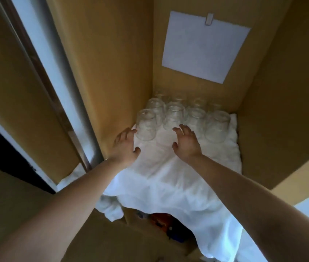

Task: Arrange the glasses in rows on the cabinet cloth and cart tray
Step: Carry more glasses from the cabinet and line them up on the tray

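Many glasses (176, 116) are sitting upside down in rows on the white cloth (168, 176), at the back of the cabinet (112, 63). The left hand (125, 146) is spreading wide, fingertips touching the nearest glass (146, 124). The right hand (186, 142) is reaching out wide just in front of the rows, holding nothing.

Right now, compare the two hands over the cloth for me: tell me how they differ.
The left hand touches the nearest-left glass with its fingertips; the right hand hovers apart from the glasses, in the gap before the second row. The left hand sits close to the cabinet's side wall; the right hand is over the middle of the white cloth. Both are open, fingers spread, holding nothing.
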`<act>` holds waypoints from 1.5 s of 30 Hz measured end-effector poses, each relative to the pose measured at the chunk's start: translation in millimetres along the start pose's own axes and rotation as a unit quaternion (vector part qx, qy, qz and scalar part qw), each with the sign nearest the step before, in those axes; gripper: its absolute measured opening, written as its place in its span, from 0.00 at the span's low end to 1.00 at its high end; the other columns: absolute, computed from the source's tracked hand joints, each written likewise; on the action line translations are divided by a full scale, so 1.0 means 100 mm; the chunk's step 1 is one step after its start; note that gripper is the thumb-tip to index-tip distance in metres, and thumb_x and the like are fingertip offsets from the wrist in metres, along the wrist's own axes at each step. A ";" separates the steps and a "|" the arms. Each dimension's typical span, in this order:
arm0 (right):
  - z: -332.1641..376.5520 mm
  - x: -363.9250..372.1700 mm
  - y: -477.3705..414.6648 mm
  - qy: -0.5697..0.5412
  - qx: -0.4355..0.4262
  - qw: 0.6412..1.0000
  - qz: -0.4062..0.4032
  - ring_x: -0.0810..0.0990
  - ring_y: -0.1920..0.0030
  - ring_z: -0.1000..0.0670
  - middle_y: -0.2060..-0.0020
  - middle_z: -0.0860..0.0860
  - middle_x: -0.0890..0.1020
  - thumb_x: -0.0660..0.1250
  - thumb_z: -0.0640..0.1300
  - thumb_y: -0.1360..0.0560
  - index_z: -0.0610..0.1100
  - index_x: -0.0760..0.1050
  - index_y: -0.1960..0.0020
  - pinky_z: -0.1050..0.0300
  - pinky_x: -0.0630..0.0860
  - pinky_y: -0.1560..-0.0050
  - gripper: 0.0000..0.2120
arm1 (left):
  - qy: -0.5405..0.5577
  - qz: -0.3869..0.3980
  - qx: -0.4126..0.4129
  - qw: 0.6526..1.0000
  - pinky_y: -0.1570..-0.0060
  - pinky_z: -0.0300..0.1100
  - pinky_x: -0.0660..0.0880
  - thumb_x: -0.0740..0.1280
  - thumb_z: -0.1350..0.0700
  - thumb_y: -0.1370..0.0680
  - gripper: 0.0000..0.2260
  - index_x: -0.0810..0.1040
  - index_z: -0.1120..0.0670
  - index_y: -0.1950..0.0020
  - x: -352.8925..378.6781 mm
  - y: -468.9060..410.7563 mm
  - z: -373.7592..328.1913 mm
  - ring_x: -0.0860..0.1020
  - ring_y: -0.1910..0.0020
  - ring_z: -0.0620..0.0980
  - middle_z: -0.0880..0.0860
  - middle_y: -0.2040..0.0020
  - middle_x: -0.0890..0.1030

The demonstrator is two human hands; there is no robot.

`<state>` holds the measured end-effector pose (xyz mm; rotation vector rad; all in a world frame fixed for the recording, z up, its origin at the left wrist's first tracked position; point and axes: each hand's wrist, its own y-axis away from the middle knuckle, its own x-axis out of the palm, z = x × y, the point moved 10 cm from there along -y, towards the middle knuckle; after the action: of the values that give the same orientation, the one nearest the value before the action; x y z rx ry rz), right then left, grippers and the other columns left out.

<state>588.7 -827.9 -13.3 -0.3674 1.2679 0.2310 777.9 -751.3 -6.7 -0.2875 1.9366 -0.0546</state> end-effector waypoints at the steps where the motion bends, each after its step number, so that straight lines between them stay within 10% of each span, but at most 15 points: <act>1: -0.06 -0.06 -0.13 -0.004 0.008 1.000 -0.014 0.53 0.24 0.46 0.25 0.45 0.57 0.61 0.44 0.23 0.46 0.58 0.25 0.50 0.51 0.25 0.27 | 0.008 -0.011 0.013 1.000 0.29 0.45 0.57 0.67 0.55 0.26 0.29 0.61 0.57 0.26 0.01 -0.14 -0.07 0.61 0.28 0.57 0.58 0.27 0.63; 12: 0.18 -0.14 -1.37 -0.030 -0.051 0.998 -0.031 0.57 0.26 0.43 0.25 0.44 0.59 0.64 0.49 0.24 0.44 0.58 0.25 0.49 0.56 0.26 0.31 | -0.002 0.032 -0.030 0.999 0.28 0.50 0.55 0.69 0.38 0.30 0.44 0.51 0.55 0.23 0.25 -1.55 -0.07 0.56 0.26 0.59 0.58 0.24 0.54; 18: -0.27 0.14 -1.78 0.041 0.080 0.993 0.076 0.47 0.25 0.35 0.23 0.43 0.46 0.65 0.57 0.25 0.50 0.47 0.22 0.42 0.50 0.25 0.40 | 0.082 0.108 -0.049 0.990 0.34 0.51 0.67 0.73 0.38 0.34 0.44 0.57 0.50 0.25 0.63 -1.67 0.05 0.66 0.31 0.55 0.53 0.27 0.62; 42: -0.08 0.17 -1.44 0.088 0.171 0.981 0.016 0.62 0.34 0.37 0.34 0.45 0.65 0.74 0.50 0.33 0.45 0.57 0.31 0.50 0.73 0.46 0.38 | 0.080 -0.096 0.046 0.991 0.50 0.45 0.75 0.74 0.40 0.35 0.38 0.67 0.53 0.30 0.45 -1.32 0.00 0.73 0.38 0.53 0.51 0.34 0.72; 45: 0.02 0.14 -1.27 0.156 0.152 0.976 -0.015 0.67 0.37 0.36 0.36 0.43 0.68 0.73 0.54 0.32 0.45 0.58 0.32 0.44 0.68 0.37 0.36 | 0.104 -0.154 0.095 0.978 0.52 0.46 0.77 0.77 0.45 0.38 0.37 0.71 0.56 0.33 0.36 -1.10 -0.06 0.75 0.40 0.56 0.55 0.37 0.75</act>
<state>641.5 -944.7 -8.4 -0.1628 1.5792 -0.0515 779.1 -866.5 -18.0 -0.4664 2.0599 -0.4880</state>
